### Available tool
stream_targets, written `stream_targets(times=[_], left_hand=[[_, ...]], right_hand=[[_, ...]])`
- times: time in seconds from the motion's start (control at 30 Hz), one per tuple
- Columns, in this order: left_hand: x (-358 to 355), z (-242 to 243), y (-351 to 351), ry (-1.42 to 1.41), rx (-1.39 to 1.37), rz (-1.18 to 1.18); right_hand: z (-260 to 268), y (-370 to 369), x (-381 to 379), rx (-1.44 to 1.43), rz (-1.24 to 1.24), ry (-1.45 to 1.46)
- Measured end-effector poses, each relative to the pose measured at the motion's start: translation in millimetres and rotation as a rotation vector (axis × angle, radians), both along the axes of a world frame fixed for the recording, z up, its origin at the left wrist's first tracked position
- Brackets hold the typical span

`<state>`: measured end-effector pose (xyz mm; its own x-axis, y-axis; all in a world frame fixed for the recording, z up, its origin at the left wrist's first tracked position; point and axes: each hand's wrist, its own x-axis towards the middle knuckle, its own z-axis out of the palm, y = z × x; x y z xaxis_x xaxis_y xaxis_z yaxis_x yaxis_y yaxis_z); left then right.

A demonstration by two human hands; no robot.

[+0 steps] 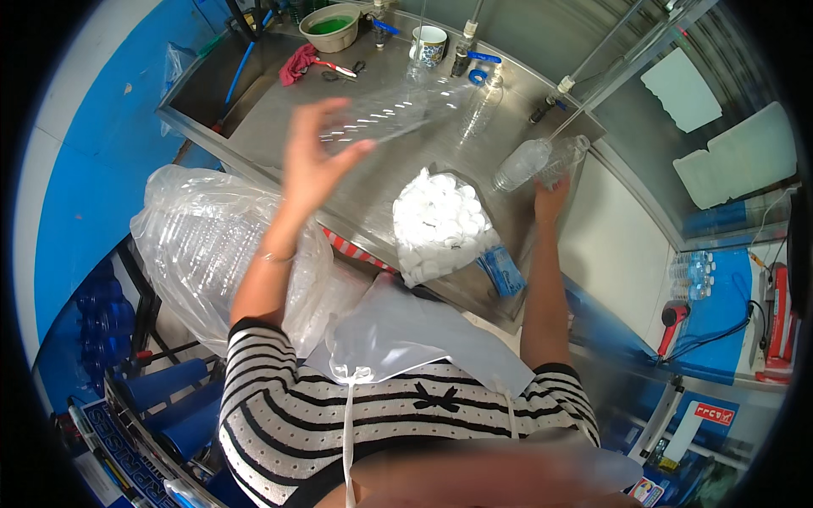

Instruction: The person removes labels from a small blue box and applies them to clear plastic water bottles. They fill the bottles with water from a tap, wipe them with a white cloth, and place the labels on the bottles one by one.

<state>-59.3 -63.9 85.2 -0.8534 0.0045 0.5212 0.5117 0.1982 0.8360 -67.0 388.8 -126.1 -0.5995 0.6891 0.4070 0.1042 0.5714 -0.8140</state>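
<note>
My left hand [311,152], blurred by motion, is raised over the left side of a stainless steel sink counter [356,181]. Its thumb and fingers curve around the near end of a clear plastic bottle [394,114], also blurred, which points away to the right. On the right, my right hand [551,200] grips a clear ribbed bottle [562,162] low down. Just left of that stands another bottle [522,166]. Farther back is one more clear bottle [483,105]. Between my arms lies a clear bag of white bottle caps [438,222], with a blue printed packet [502,270] beside it.
A large clear bag of empty bottles [209,235] stands against the counter's left front. Along the back are a basin of green liquid [330,28], a patterned mug [429,46] and blue-handled valves [484,58]. A red heat gun [672,324] and several small bottles [692,276] are at right.
</note>
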Motion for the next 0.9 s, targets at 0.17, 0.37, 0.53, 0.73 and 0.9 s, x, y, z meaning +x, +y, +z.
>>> stream_targets(times=[0.17, 0.37, 0.53, 0.73, 0.9], left_hand=[[-45, -124, 94, -0.242, -0.076, -0.014], [-51, -148, 129, -0.119, -0.667, 0.096], [-42, -124, 209, 0.159, -0.551, -0.058], [-52, -122, 273, -0.114, -0.275, -0.420], [-53, -133, 267, -0.088, -0.247, -0.364]], right_hand=[[39, -94, 77, 0.145, 0.433, 0.018], [79, -160, 88, 0.381, 0.871, -0.238], [69, -164, 93, 0.401, 0.826, -0.158], [55, -130, 90, -0.367, 0.349, 0.016], [61, -62, 51, -0.599, 0.310, -0.122]])
